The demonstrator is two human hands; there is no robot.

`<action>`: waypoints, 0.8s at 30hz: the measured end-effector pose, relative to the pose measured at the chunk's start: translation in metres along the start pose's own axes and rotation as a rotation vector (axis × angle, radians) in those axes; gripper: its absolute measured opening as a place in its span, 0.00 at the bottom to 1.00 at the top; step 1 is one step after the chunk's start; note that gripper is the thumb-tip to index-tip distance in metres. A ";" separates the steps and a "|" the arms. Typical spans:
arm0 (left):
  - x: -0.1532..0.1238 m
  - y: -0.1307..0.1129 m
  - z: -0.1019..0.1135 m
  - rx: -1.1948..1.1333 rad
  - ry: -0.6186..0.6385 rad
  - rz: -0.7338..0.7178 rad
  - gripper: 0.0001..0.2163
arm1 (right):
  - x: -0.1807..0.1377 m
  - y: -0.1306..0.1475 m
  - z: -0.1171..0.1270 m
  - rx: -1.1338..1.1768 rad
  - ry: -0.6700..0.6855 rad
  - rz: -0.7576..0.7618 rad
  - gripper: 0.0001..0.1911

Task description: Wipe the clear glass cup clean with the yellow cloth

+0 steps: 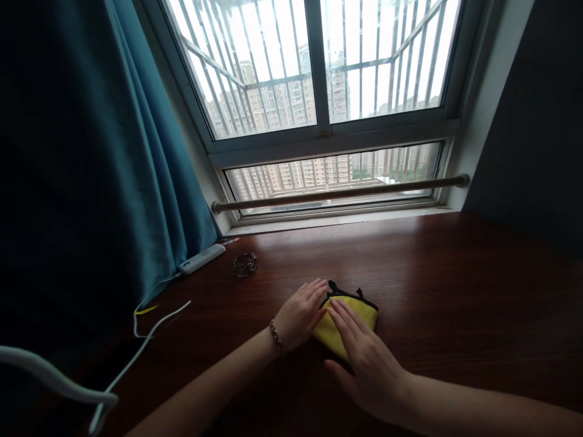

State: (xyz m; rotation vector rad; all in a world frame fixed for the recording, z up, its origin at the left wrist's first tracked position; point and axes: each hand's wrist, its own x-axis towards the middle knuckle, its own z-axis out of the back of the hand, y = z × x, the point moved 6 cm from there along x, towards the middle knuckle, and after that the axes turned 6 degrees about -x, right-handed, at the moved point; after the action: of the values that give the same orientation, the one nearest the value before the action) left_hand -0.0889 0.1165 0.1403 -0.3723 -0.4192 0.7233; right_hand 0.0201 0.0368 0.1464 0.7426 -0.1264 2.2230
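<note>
Hands of ours lie flat on a small yellow cloth (348, 325) with a black edge, folded into a compact pad on the dark wooden desk (455, 285) near its middle; our left hand (300, 315) rests palm down with its fingers spread, the fingertips touching the cloth's left edge, gripping nothing; our right hand (364, 358) is laid open across the cloth's near half, fingers straight and pressed on the yellow surface, the thumb out to the side on the wood, also gripping nothing. A beaded bracelet (276, 338) circles our left wrist.

Further back on the desk, well apart from the cloth, lies a small metal ring-shaped thing (245, 264), too dim to tell more; just left of it sits a white oblong device (201, 259) at the foot of the teal curtain (113, 182); a white cable (136, 352) runs from it toward us along the desk's left side, and a short yellow tag (146, 310) shows beside it. We can read no writing, brand or label on any of these; the light is too low.

Behind the desk stands a window (319, 91) with white bars, a wooden rail (339, 193) across its lower pane, and tall apartment blocks outside.
</note>
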 end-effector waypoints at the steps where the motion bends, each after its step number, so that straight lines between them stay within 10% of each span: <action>1: 0.000 0.004 -0.006 0.006 0.027 -0.021 0.20 | 0.001 -0.007 -0.013 -0.039 0.094 -0.047 0.32; 5: -0.011 0.010 -0.022 0.026 0.033 -0.042 0.21 | 0.004 -0.035 -0.048 -0.072 0.383 -0.090 0.33; 9: -0.014 0.031 -0.003 0.015 -0.097 0.066 0.20 | 0.016 -0.067 -0.039 0.018 0.353 -0.159 0.26; 18: -0.054 0.198 0.085 -0.250 -0.613 0.920 0.16 | 0.014 -0.065 -0.035 -0.167 0.270 -0.155 0.14; 24: -0.073 0.244 0.101 -0.454 -0.867 1.215 0.16 | 0.014 -0.064 -0.043 -0.236 0.321 -0.173 0.14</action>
State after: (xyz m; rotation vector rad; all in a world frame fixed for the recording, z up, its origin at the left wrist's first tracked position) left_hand -0.3225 0.2527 0.0965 -0.7467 -1.2227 2.0089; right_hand 0.0375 0.1036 0.1091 0.2541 -0.1558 2.0847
